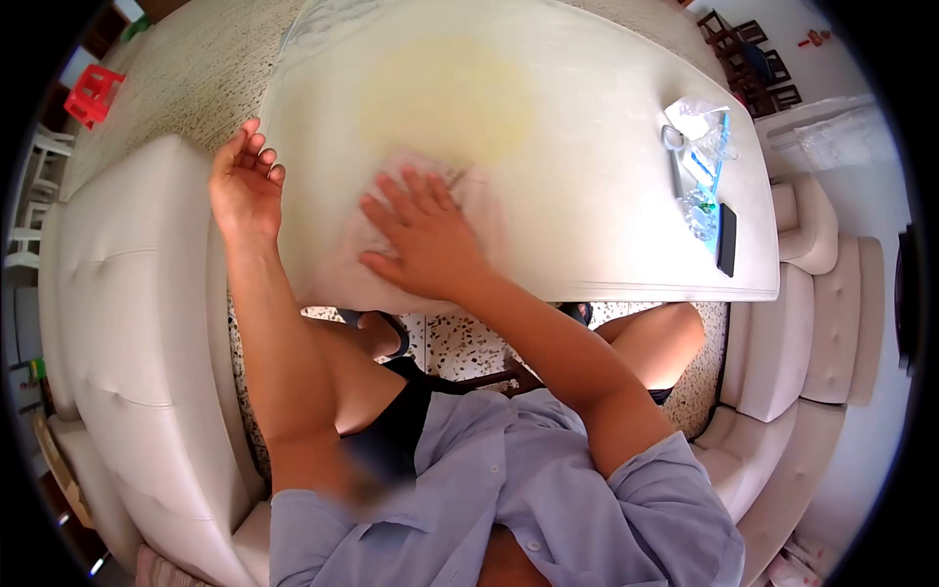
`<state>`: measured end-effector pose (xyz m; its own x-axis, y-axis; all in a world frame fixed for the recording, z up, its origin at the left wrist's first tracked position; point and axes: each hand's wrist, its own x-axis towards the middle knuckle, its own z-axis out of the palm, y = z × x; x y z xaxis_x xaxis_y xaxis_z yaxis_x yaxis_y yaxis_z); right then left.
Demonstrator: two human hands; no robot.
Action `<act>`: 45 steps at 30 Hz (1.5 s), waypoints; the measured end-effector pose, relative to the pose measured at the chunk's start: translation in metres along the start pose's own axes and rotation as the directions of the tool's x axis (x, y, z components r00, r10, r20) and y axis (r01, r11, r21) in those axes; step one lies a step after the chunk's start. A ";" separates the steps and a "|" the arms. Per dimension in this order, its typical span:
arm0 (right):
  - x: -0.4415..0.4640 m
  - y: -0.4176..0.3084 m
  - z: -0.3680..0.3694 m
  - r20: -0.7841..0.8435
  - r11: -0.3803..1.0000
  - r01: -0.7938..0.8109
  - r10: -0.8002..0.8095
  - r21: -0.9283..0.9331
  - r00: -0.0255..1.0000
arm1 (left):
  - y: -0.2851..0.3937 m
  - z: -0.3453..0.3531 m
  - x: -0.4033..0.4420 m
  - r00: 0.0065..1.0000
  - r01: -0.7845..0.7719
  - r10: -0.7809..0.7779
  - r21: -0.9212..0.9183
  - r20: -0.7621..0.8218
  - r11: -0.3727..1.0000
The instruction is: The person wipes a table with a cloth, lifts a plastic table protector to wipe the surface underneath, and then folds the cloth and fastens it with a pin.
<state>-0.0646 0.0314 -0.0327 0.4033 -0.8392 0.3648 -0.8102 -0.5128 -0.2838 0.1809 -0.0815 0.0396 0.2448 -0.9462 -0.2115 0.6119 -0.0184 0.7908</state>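
Note:
A pale pink cloth (342, 264) lies spread on the near left part of the glossy white table (597, 196), with one edge at the table's front. My right hand (421, 235) rests flat on top of the cloth, fingers spread, not wrapped round it. Raised at the table's left edge, my left hand (249, 186) is palm up with loosely curled fingers apart and nothing in it. A faint yellowish patch shows on the tabletop beyond the cloth.
On the table's right side are a black phone (727, 240), a clear plastic bottle (698, 213), and white packets (699, 164). Beige sofas (137, 284) stand left and right. A red stool (94, 95) is at the far left, dark wooden chairs at the far right.

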 end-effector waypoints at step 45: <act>0.068 0.174 -0.081 0.149 0.839 -0.539 0.525 0.073 0.838 | -0.081 0.054 -0.043 0.752 -0.326 -0.469 0.880 0.463 0.347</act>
<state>-0.2128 -0.1005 0.0147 -0.0241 -0.9994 0.0248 -0.8661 0.0085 -0.4998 0.0804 -0.0567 0.0160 -0.4510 -0.8526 -0.2638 -0.5294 0.0176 0.8482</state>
